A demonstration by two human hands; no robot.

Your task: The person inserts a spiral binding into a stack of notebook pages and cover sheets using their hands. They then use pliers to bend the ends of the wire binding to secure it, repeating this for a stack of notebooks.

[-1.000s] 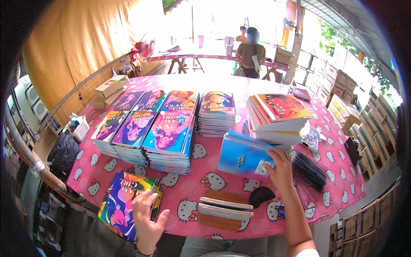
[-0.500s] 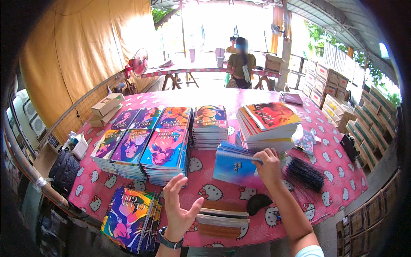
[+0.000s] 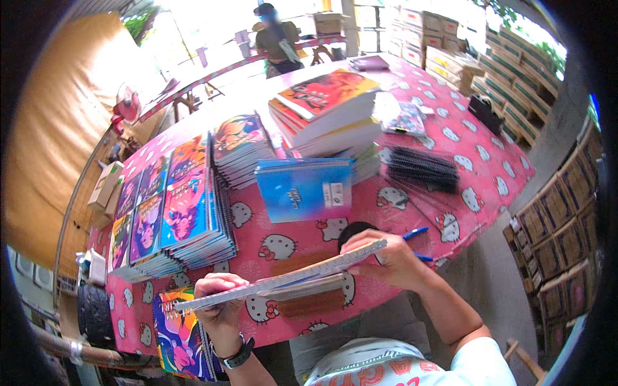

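Observation:
Between my two hands a spiral-bound notebook [image 3: 290,278] is held edge-on, its coil side toward me and its right end tilted higher. My left hand [image 3: 220,299] grips the left end, fingers folded over the edge. At the other end, my right hand [image 3: 394,262] is closed on the notebook. Under it on the table sits a brown wooden block [image 3: 309,304], partly hidden by the notebook. A black rounded piece [image 3: 354,233] shows behind my right hand. Just beyond lies a pile of blue-covered notebooks [image 3: 302,193], back cover up.
Stacked colourful notebooks [image 3: 187,206] stand at left, more notebooks [image 3: 177,341] at the near left edge. A tall stack with red covers [image 3: 328,103] stands behind. Black binding coils [image 3: 421,168] and blue pens [image 3: 415,233] lie right. A person [image 3: 277,42] stands far off.
My right hand has left the blue pile and come nearer. Both hands, earlier without a notebook between them, now grip one. The view has swung right and downward.

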